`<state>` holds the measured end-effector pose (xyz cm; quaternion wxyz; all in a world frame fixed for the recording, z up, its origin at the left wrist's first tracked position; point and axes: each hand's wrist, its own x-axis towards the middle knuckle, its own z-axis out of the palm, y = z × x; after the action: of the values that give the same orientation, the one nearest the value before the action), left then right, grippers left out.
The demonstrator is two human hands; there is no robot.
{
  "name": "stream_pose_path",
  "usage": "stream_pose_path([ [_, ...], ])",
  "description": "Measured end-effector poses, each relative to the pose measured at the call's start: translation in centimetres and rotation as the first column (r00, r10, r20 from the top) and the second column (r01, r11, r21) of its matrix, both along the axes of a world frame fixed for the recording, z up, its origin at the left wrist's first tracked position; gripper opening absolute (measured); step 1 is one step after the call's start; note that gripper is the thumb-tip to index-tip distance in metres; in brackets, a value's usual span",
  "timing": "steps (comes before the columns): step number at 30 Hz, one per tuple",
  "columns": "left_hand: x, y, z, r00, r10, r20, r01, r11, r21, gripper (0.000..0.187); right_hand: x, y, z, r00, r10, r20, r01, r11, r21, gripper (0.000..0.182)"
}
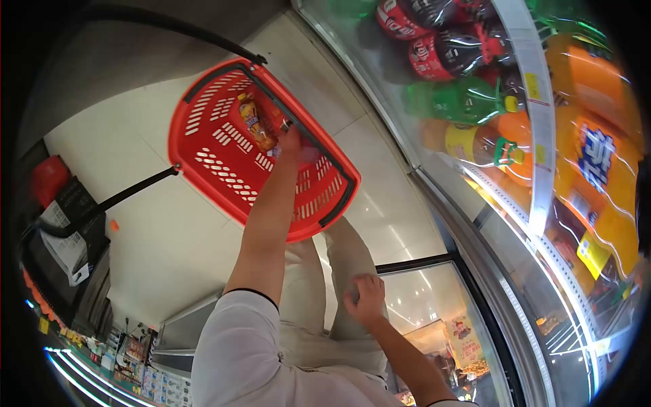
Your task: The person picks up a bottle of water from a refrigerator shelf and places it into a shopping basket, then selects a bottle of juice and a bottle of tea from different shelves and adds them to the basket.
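Observation:
My left hand [289, 144] reaches down inside a red plastic basket [224, 159], its fingers closed around a bottle whose dark neck shows at the fingertips; the rest is mostly hidden and blurred. Beside it in the basket lies a bottle of orange-brown drink [255, 122] with a yellow label and cap. My right hand [368, 298] rests on my knee in light trousers [349, 254], fingers apart and holding nothing.
On the right, an open cooler shelf [542, 136] holds cola bottles [447, 54], a green bottle [468, 100] and orange drinks [597, 163]. The basket's black handles stick out to the left. Dark crates [85, 237] stand far left on the tiled floor [152, 230].

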<state>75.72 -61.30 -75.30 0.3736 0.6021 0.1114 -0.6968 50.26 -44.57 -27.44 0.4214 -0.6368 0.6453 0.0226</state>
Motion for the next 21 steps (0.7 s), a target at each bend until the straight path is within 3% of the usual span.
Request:
stream_pose_path([
  [2,1.7,-2.1,3.9,0.990,0.064,-0.129,-0.060,0.998,0.033,0.014,0.2,0.3,0.7,1.000,-0.005,0.013,0.005,1.000,-0.028,0.032],
  [3,0.5,-4.2,13.3,0.991,0.060,-0.120,-0.060,0.998,0.004,0.014,0.2,0.1,0.8,1.000,-0.005,0.016,0.006,0.999,-0.047,0.031],
  [4,0.0,-7.2,23.8,0.971,0.207,-0.124,-0.157,0.932,0.328,0.021,0.3,0.0,1.0,1.000,-0.009,0.025,0.011,0.997,-0.079,0.031],
  [6,0.4,-4.7,29.3,0.914,0.214,-0.343,-0.086,0.932,0.351,0.023,0.4,0.9,1.9,0.999,0.023,-0.024,-0.024,0.999,-0.034,0.032],
  [7,0.7,-2.7,31.4,0.845,0.284,-0.454,-0.104,0.919,0.380,0.013,0.4,1.3,2.0,1.000,0.003,-0.030,-0.005,0.997,-0.076,0.032],
  [8,0.6,-1.2,35.2,0.860,0.212,-0.465,-0.033,0.931,0.364,0.011,0.4,1.9,2.1,0.997,0.065,-0.051,-0.067,0.997,-0.032,0.033],
  [9,-0.2,-0.3,39.9,0.841,0.240,-0.485,-0.099,0.949,0.299,0.013,0.3,2.7,2.3,0.991,0.106,-0.082,-0.106,0.994,0.011,0.035],
  [10,-0.2,1.7,42.7,0.829,0.221,-0.513,-0.062,0.949,0.309,0.013,-0.1,3.5,2.8,0.974,0.200,-0.110,-0.200,0.980,0.015,0.044],
  [11,-0.6,3.2,47.0,0.923,0.089,-0.375,0.006,0.970,0.245,0.016,-0.3,3.5,4.2,0.980,0.104,-0.168,-0.113,0.993,-0.041,0.044],
  [12,-0.7,4.3,51.0,0.927,-0.057,-0.372,0.111,0.986,0.125,0.017,-0.2,3.6,5.9,0.978,0.148,-0.147,-0.151,0.989,-0.007,0.049],
  [14,-0.4,7.2,54.4,0.933,-0.098,-0.347,0.187,0.954,0.235,0.020,-0.2,3.6,9.1,0.979,0.178,-0.102,-0.174,0.984,0.048,0.061],
  [15,-0.6,8.0,57.3,0.936,-0.102,-0.338,0.186,0.957,0.224,0.019,0.0,2.7,11.5,0.987,0.100,-0.128,-0.100,0.995,0.002,0.061],
  [17,-0.5,8.9,63.4,0.882,-0.121,-0.456,0.274,0.918,0.285,0.015,0.1,0.2,16.9,0.984,0.118,-0.135,-0.103,0.988,0.114,0.062],
  [21,-1.1,12.1,71.6,0.784,-0.152,-0.602,0.402,0.864,0.304,0.014,-0.7,-0.3,23.2,0.994,0.042,-0.100,-0.056,0.987,-0.148,0.073],
])
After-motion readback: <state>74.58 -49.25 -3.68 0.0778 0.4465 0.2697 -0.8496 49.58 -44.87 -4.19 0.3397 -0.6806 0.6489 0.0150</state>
